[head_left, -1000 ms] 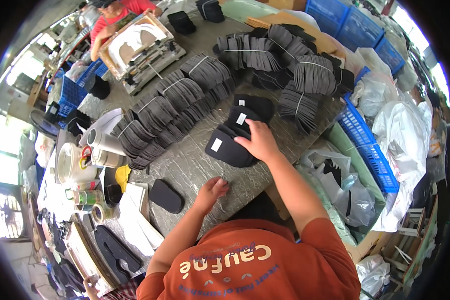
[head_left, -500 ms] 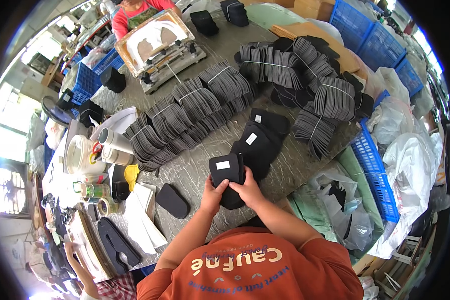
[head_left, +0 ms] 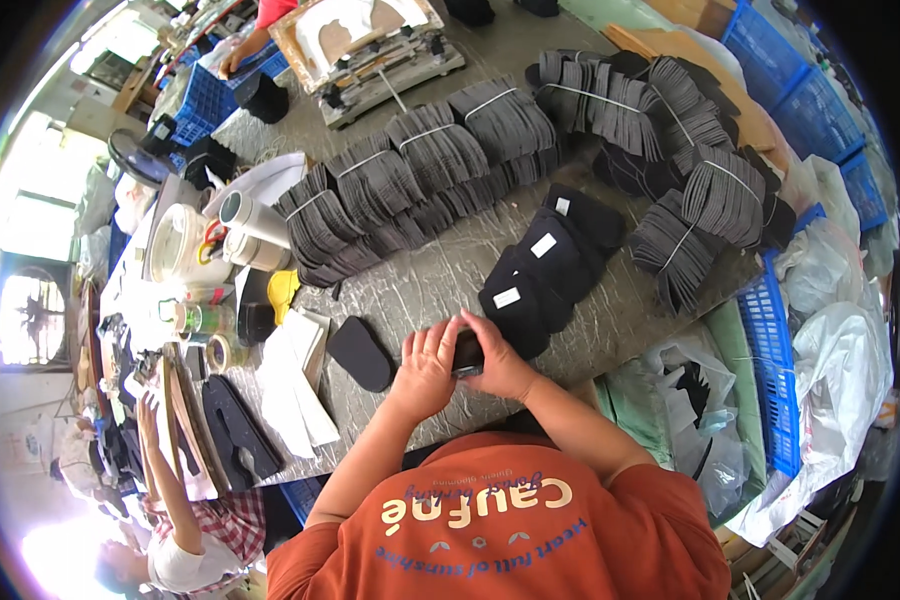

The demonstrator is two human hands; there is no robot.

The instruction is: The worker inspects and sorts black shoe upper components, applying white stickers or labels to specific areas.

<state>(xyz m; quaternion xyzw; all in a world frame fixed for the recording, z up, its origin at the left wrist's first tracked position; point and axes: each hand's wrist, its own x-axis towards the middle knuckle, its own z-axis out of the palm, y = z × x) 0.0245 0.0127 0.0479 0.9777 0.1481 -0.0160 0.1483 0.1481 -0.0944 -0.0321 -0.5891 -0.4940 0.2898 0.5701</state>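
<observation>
My left hand (head_left: 427, 370) and my right hand (head_left: 498, 362) are closed round a small dark stack of black pads (head_left: 467, 352), near the table's front edge. Fingers cover most of the stack, so its full shape is hidden. Just beyond my right hand lie overlapping black pads (head_left: 522, 318), rounded at the corners, with three white labels showing on top. To the left of my left hand a single black rounded pad (head_left: 361, 354) lies flat on the table.
Banded bundles of grey-black pads (head_left: 420, 165) line the table's middle, and more bundles (head_left: 722, 195) sit at the right. White paper strips (head_left: 298, 385), a yellow item (head_left: 283, 292) and jars (head_left: 185, 245) stand left. A blue crate (head_left: 770, 370) borders the right. Other people work at far left and lower left.
The labelled pad from my hands now lies on the near end of the overlapping pads. My hands now close round another dark stack. The whole view has shifted.
</observation>
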